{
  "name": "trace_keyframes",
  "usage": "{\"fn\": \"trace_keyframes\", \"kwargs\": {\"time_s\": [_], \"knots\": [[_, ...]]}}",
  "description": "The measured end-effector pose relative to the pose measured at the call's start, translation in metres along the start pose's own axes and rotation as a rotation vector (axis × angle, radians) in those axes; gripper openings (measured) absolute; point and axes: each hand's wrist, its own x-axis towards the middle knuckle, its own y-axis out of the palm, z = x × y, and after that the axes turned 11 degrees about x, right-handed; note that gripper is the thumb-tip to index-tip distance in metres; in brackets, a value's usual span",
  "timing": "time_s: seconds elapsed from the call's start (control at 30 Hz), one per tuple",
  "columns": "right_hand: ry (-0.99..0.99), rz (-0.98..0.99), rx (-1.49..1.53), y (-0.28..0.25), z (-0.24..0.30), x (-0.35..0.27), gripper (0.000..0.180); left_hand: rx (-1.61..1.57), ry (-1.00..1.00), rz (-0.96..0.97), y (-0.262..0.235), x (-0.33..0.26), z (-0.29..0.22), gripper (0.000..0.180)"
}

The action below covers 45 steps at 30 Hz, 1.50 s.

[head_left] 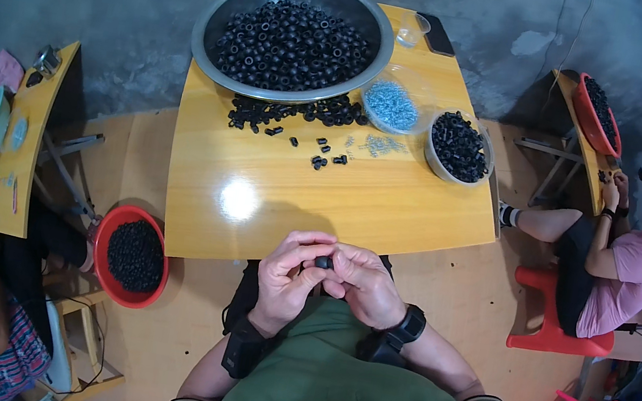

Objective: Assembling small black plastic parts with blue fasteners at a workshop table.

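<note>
Just off the near edge of the yellow table, my left hand and my right hand meet in front of my body. Between their fingertips is a small black round plastic part, gripped from both sides. Fingers cover much of it, so its full shape is hidden. Farther up the tabletop lie a few loose black pieces, and behind them a row of black rings and plugs. Small silvery screw-like pieces are scattered to the right of these.
A large metal basin of black rings stands at the back. Beside it are a tub of silvery pieces and a tub of black parts. A red basin sits on the floor, left. People work at side tables, including one in pink.
</note>
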Motion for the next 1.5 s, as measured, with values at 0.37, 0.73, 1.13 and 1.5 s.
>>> {"fn": "trace_keyframes", "kwargs": {"time_s": [0.37, 0.73, 1.13, 1.5], "knots": [[-0.088, 0.021, -0.083, 0.004, -0.005, -0.001, 0.024, 0.001, 0.044, -0.111, 0.005, -0.009, 0.004, 0.019], [-0.001, 0.069, -0.215, 0.016, 0.003, 0.017, 0.045, -0.218, 0.021, -0.201, -0.033, -0.002, 0.012, 0.026], [0.128, 0.022, -0.324, 0.02, -0.006, 0.03, 0.033, 0.074, -0.021, -0.18, -0.039, -0.016, 0.015, 0.021], [0.141, -0.055, -0.334, 0.006, -0.007, 0.036, 0.022, -0.159, -0.198, -1.039, -0.193, -0.092, 0.06, 0.026]]}}
